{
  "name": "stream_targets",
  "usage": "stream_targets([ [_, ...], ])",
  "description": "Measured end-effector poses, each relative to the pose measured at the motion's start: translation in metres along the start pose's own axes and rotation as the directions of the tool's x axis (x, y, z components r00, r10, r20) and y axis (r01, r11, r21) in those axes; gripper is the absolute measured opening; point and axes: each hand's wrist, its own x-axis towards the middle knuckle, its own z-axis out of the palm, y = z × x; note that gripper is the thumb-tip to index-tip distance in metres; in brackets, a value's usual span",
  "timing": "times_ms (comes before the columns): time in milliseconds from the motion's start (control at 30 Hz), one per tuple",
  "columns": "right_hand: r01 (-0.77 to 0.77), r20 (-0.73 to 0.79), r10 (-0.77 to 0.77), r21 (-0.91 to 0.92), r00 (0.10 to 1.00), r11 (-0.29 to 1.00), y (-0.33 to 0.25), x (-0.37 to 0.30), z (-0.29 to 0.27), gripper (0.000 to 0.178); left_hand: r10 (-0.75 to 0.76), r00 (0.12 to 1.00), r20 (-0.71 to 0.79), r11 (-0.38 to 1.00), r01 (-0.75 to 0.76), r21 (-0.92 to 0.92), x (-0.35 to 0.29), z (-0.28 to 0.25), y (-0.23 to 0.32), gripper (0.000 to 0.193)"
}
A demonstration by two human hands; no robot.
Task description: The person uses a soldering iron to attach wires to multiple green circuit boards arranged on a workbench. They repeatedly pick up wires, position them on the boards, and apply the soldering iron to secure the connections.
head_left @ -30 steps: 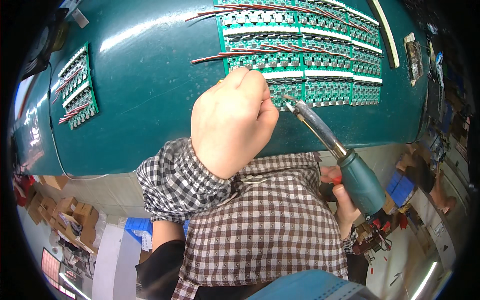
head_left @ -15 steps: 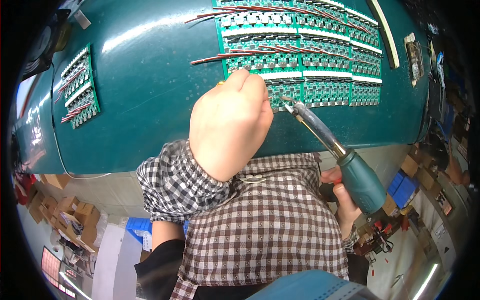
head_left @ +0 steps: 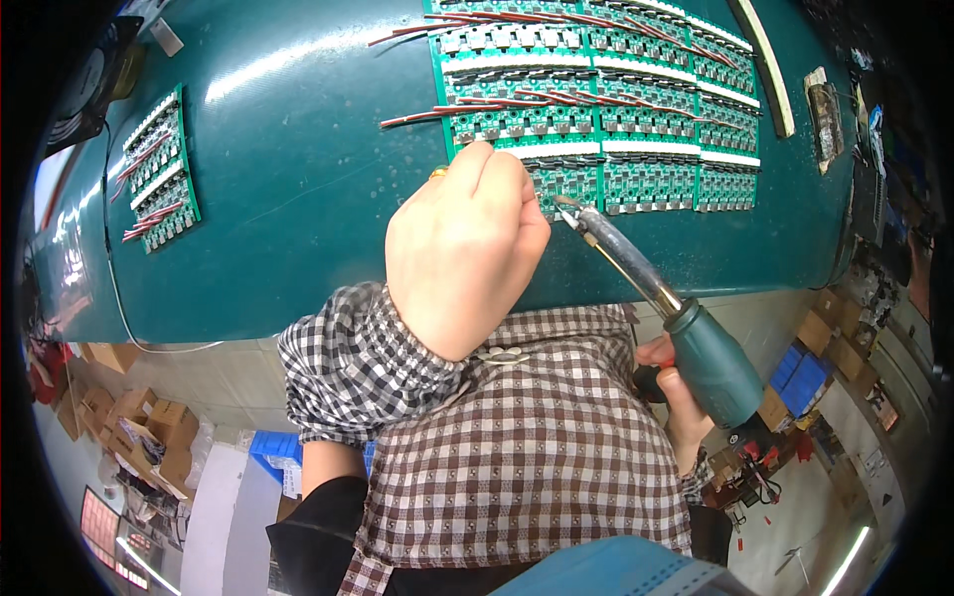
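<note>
My left hand (head_left: pixel 462 248) is closed over the front row of the green circuit boards (head_left: pixel 646 187). Its fingertips press together and point away from me; whatever they pinch is hidden beneath the hand. My right hand (head_left: pixel 684 405) grips a soldering iron (head_left: pixel 717 366) by its thick green handle. The iron's metal shaft slants up and left, and its tip is at the front board row, just right of my left hand. Whether the tip touches the board I cannot tell. Red and black wires (head_left: pixel 537 99) lie across the rows behind, alongside white strips.
A smaller board panel (head_left: pixel 159 174) with wires rests on the left of the green tabletop (head_left: pixel 298 219). At the right lie a pale bar (head_left: pixel 765 70) and a worn block (head_left: pixel 823 119). Cartons (head_left: pixel 164 427) and a blue bin (head_left: pixel 276 452) stand lower, beyond the table's near edge.
My left hand has shifted slightly to the right, staying closed. The soldering iron in my right hand has moved a little to the left. The boards stay in place.
</note>
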Motion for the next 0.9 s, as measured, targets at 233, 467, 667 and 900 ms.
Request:
stream_targets([
  [233, 0.026, -0.008, -0.027, -0.079, 1.0, 0.997, -0.001, 0.001, 0.003, 0.044, 0.012, 1.0, -0.007, 1.0, -0.012, -0.024, 0.002, 0.002, -0.001, 0.017],
  [467, 0.024, -0.005, -0.025, -0.058, 1.0, 0.998, -0.004, 0.002, 0.004, 0.047, 0.02, 1.0, -0.006, 0.999, -0.021, -0.045, 0.003, 0.0, -0.003, 0.016],
  [667, 0.009, -0.052, -0.011, -0.043, 0.999, 0.999, -0.006, 0.002, 0.007, 0.046, 0.023, 1.0, 0.01, 0.998, -0.022, -0.061, 0.005, -0.002, -0.003, 0.017],
  [900, 0.065, -0.006, -0.067, -0.171, 0.998, 0.983, 0.0, 0.002, 0.002, 0.047, 0.017, 1.0, 0.011, 0.998, -0.017, -0.063, 0.006, -0.004, -0.002, 0.017],
])
